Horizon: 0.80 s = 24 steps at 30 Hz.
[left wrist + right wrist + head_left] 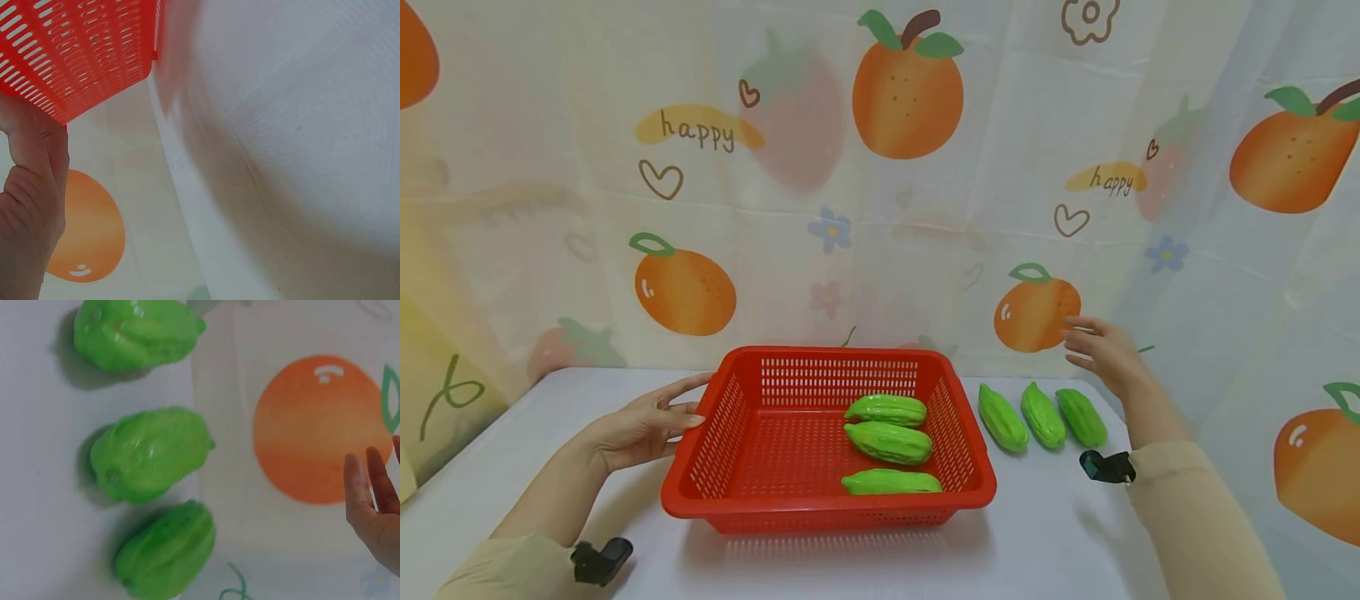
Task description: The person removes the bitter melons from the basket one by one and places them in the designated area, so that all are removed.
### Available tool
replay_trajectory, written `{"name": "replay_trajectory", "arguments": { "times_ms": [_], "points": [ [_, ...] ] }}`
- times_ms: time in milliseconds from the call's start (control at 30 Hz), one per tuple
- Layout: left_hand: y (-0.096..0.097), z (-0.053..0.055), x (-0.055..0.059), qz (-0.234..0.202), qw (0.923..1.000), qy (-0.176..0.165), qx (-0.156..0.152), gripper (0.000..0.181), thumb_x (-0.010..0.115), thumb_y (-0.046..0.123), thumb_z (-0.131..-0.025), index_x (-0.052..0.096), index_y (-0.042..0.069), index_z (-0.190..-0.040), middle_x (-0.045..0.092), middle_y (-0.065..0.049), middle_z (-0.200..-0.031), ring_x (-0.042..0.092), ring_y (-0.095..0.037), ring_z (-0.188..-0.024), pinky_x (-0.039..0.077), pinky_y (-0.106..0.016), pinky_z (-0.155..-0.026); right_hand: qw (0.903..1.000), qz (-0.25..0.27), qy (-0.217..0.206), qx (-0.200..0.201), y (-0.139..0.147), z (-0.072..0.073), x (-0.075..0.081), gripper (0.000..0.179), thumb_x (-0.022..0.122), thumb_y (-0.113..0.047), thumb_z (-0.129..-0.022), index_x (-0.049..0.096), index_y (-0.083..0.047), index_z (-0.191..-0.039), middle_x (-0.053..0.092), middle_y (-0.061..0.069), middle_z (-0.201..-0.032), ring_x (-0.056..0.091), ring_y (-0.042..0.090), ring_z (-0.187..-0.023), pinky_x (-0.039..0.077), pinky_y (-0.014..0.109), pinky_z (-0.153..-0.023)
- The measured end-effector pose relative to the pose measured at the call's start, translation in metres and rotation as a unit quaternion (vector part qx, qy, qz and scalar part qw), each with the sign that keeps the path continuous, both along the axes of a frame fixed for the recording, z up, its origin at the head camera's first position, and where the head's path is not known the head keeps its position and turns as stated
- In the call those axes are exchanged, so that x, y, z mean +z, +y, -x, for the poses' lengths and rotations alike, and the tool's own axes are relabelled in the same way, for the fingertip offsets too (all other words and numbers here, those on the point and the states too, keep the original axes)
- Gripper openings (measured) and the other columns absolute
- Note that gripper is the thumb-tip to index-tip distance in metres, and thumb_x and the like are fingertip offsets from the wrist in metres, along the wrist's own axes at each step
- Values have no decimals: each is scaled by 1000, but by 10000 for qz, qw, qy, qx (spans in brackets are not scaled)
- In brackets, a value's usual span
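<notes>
A red plastic basket point(831, 503) with slotted walls stands on the white table. My left hand point(632, 429) holds its left rim, the thumb at the rim's edge; in the left wrist view the hand point(34, 187) meets the basket point(94, 69) at its side. Three green bitter melons point(889, 442) lie in the right half of the basket. Three more bitter melons point(1042, 416) lie in a row on the table, right of the basket. Raised above and behind them, my right hand point(1105, 354) has loosely extended fingers and holds nothing; the right wrist view shows its fingers point(359, 487) apart from the melons.
Behind the table hangs a pale curtain point(910, 250) printed with oranges, hearts and flowers. The white tabletop point(1037, 533) ends at this curtain. A dark wrist device point(601, 562) sits at the left cuff, another point(1107, 467) at the right.
</notes>
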<state>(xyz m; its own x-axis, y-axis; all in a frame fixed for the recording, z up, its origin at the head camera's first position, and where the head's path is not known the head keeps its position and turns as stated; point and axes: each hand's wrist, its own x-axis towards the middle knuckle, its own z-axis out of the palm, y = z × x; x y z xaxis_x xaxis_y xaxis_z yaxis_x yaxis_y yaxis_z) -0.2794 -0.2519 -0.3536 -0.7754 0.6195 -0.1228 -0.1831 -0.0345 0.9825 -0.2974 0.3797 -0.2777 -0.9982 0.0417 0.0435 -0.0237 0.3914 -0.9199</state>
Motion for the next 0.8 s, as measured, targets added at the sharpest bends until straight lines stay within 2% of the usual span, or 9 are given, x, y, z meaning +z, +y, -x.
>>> {"name": "replay_trajectory", "arguments": {
  "times_ms": [100,267,400,533,667,800],
  "points": [
    [0,0,0,27,10000,-13,41,59,48,12,-101,20,28,-151,69,6,-119,69,-13,-103,59,-35,-91,9998,123,129,60,-14,1,7,68,56,-36,-100,27,-7,-154,45,-14,-125,50,4,-113,52,15,-93],
    [1,0,0,11,10000,-35,44,59,48,12,-101,20,28,-150,69,6,-119,69,-13,-103,59,-35,-91,9985,238,336,357,-39,0,19,66,56,-33,-100,29,-5,-153,47,-5,-133,50,5,-117,52,15,-95],
    [0,0,0,-46,10000,-36,2,57,48,11,-102,22,29,-149,70,6,-119,69,-12,-102,59,-34,-91,9968,210,443,639,-58,1,27,65,56,-33,-100,31,-4,-152,43,4,-142,52,4,-116,49,28,-107],
    [1,0,0,-2,10000,-43,84,59,49,11,-101,21,28,-150,69,6,-119,69,-13,-102,59,-35,-91,9951,233,521,802,-78,2,33,60,58,-29,-99,36,-5,-150,43,7,-144,52,17,-127,40,44,-117],
    [1,0,0,71,9998,-58,192,61,50,12,-101,19,27,-151,70,7,-118,69,-13,-102,60,-35,-90,9939,236,592,902,-97,6,37,55,58,-26,-100,40,-5,-148,43,12,-147,46,28,-138,43,42,-115],
    [1,0,0,102,9997,-50,212,59,50,13,-101,21,29,-151,70,7,-117,69,-12,-101,60,-35,-90,9924,301,634,1008,-114,10,38,51,58,-22,-99,43,-5,-146,44,17,-149,46,31,-138,45,40,-113]
  ]
}}
